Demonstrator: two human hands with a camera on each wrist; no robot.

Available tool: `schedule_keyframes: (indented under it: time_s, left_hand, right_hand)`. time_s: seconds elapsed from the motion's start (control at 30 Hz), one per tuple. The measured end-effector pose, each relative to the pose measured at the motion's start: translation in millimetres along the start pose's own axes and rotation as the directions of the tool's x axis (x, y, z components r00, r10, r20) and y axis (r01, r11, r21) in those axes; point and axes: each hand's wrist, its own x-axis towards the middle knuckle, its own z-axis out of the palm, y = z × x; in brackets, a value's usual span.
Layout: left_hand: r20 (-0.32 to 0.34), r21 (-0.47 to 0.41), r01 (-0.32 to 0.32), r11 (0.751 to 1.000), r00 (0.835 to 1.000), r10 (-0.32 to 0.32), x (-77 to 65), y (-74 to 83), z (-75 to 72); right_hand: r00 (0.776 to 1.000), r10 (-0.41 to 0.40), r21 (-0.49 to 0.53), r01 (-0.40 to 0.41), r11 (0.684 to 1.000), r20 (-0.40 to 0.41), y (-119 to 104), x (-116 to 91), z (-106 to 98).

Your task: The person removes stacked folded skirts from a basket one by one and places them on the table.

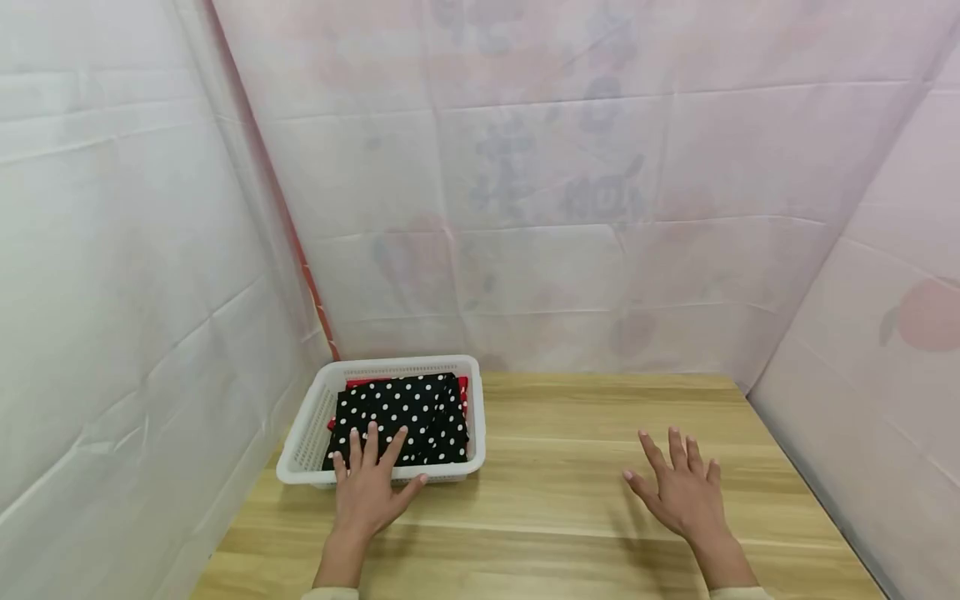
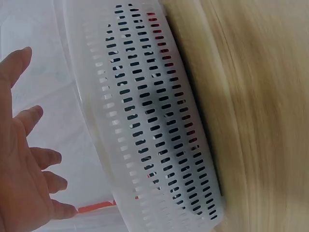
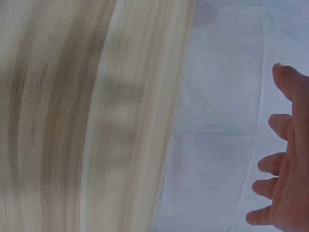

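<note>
A white plastic basket (image 1: 480, 417) with slotted walls stands at the left of the table. Folded in it lies a black cloth with white dots (image 1: 405, 408), over a red cloth (image 1: 463, 387) that shows at its edges. My left hand (image 1: 367, 492) hovers at the basket's near rim, fingers spread and holding nothing. In the left wrist view the basket's slotted side (image 2: 149, 116) is beside that hand, with a gap between them. Over the right part of the table my right hand (image 1: 686, 496) is held with fingers spread, nothing in it.
The wooden table (image 1: 555, 467) carries the basket at its left. White sheets with faint printing hang as a back wall (image 1: 540, 208), a left wall (image 1: 135, 292) and a right wall (image 1: 885, 333). A red strip (image 1: 292, 233) runs down the back left corner.
</note>
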Motion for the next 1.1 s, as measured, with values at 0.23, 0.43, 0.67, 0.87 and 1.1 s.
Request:
schedule_keyframes:
  time_s: [0.23, 0.43, 0.67, 0.87, 1.1]
  left_hand:
    - [0.028, -0.154, 0.023, 0.988, 0.999, -0.019, 4.1, 4.1, -3.9]
    - [0.084, -0.383, 0.115, 0.916, 0.992, -0.089, 4.1, 4.6, -9.7]
    - [0.027, -0.556, 0.066, 0.829, 0.998, -0.061, 2.5, -0.7, -10.8]
    - [0.004, -0.659, 0.050, 0.750, 0.998, -0.062, -0.1, 3.1, -9.2]
    - [0.084, -0.840, 0.128, 0.528, 0.991, -0.106, -7.9, 24.3, -20.9]
  right_hand:
    - [0.999, -0.037, 0.111, 0.037, 0.993, -0.007, -3, -1, -8]
    - [0.998, -0.061, 0.368, 0.062, 0.928, -0.015, -7, -1, -17]
    - [0.999, -0.039, 0.529, 0.046, 0.848, -0.025, -9, -1, -14]
    - [1.000, -0.025, 0.639, 0.025, 0.769, -0.010, -12, -4, -6]
    - [1.000, -0.003, 0.758, 0.000, 0.652, 0.002, -29, -5, 5]
